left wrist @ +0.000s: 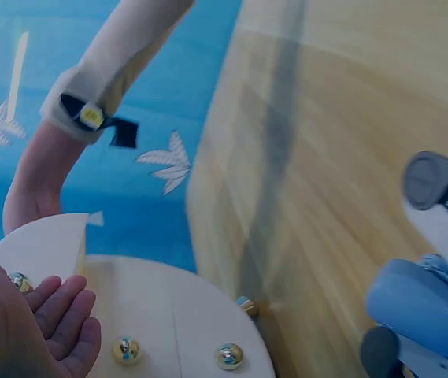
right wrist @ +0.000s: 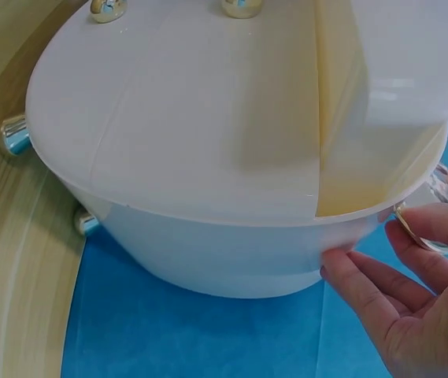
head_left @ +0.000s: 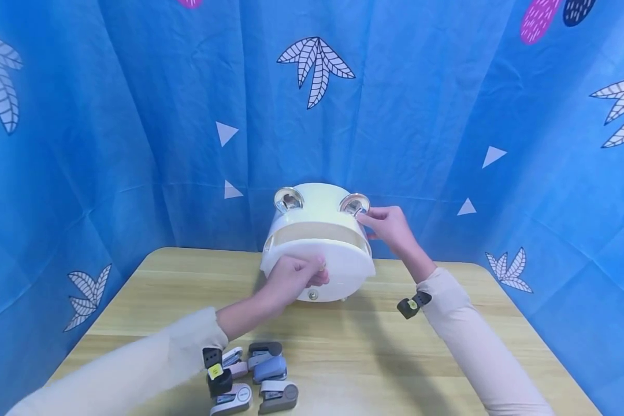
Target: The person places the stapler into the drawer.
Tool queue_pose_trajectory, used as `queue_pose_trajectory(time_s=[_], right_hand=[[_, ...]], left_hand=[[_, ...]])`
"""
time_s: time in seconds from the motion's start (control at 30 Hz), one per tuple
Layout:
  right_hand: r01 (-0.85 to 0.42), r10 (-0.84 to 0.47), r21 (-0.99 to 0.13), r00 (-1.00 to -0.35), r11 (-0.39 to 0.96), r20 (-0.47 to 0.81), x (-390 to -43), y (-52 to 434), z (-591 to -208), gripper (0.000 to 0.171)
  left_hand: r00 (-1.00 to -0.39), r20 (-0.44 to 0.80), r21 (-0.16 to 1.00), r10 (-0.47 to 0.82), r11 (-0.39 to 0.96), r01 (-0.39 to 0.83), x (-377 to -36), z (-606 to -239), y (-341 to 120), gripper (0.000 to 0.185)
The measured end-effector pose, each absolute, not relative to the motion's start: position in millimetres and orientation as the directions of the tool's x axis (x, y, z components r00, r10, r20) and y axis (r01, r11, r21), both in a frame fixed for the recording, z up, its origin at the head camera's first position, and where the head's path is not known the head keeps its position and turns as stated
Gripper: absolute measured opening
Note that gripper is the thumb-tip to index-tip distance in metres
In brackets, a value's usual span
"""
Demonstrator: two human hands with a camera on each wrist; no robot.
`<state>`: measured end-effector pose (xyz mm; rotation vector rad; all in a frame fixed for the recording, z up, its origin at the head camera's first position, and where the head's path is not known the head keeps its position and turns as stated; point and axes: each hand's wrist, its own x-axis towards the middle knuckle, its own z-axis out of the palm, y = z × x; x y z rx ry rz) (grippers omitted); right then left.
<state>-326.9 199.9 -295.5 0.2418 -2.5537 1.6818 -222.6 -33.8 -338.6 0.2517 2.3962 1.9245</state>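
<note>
A rounded white drawer box (head_left: 319, 199) stands on small gold feet at the table's far side, with two gold-rimmed round ornaments on top. Its upper drawer (right wrist: 412, 63) is pulled partly out, leaving a gap behind the front. My left hand (head_left: 296, 274) pinches the gold knob (left wrist: 20, 282) of that drawer between thumb and fingers; the thumb is hidden in the left wrist view. With thumb and index finger, my right hand (right wrist: 424, 276) pinches the right-hand ornament (head_left: 355, 204) by its rim, while other fingertips touch the box's side wall.
Several small staplers lie at the table's near left: a blue one (head_left: 270, 368), a dark grey one (head_left: 265, 349), a white one (head_left: 232, 398) and others. They are partly below my left forearm. A blue patterned curtain (head_left: 421, 115) hangs close behind the box.
</note>
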Motion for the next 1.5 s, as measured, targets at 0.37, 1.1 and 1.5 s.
queue_pose_trajectory(time_s=[0.37, 1.1, 1.5], right_hand=[[-0.155, -0.078, -0.908, -0.988, 0.389, 0.135, -328, 201, -295, 0.028], [-0.160, -0.086, -0.891, -0.987, 0.424, 0.136, -325, 198, -299, 0.030], [-0.153, -0.084, -0.896, -0.988, 0.417, 0.130, -329, 198, -294, 0.030]], left_hand=[[-0.981, 0.052, 0.943, 0.185, 0.314, 0.109, -203, -335, -36, 0.039], [-0.942, 0.110, 0.906, 0.317, 0.357, 0.226, -199, -344, -49, 0.037], [-0.792, 0.191, 0.603, 0.579, 0.568, 0.561, -201, -353, -63, 0.019]])
